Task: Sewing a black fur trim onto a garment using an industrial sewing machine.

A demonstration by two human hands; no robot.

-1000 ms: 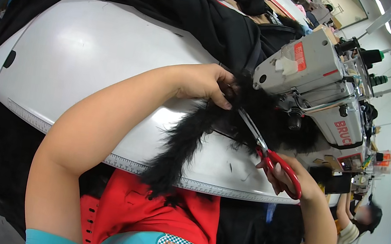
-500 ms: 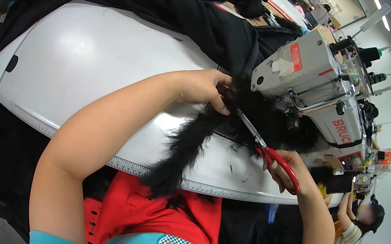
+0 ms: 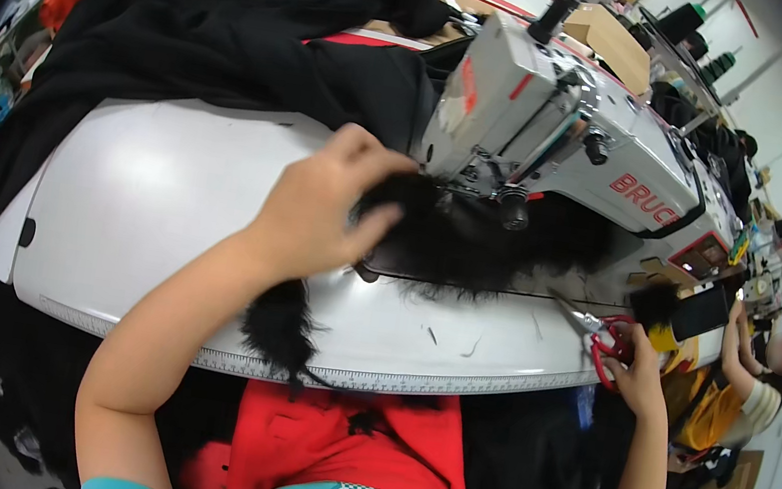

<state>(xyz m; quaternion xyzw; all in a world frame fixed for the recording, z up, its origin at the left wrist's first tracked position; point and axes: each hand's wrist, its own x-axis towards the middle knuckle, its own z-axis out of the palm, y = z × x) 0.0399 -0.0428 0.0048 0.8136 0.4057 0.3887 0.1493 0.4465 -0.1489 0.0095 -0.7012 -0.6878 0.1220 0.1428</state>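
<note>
Black fur fabric (image 3: 502,246) lies under the head of the sewing machine (image 3: 605,165), across the white table. Around its left end my left hand (image 3: 311,202) curls, thumb and fingers on either side of the fur; the fingertips are slightly blurred. Below that wrist, a furry tail piece (image 3: 282,330) hangs over the table's front edge; my forearm hides part of it. My right hand (image 3: 640,373) holds red-handled scissors (image 3: 610,346) at the table's right, their blades pointing left toward the fur and apart from it.
Black cloth (image 3: 240,40) is heaped along the table's far side. A measuring tape strip (image 3: 411,384) runs along the front edge of the table (image 3: 145,198). Loose fur snippets lie near the scissors. To the right, another person (image 3: 744,383) sits at work.
The scissors have moved right, away from the fur. My left hand has shifted left with the fur's end. The view has turned, and the fur now stretches under the machine head.
</note>
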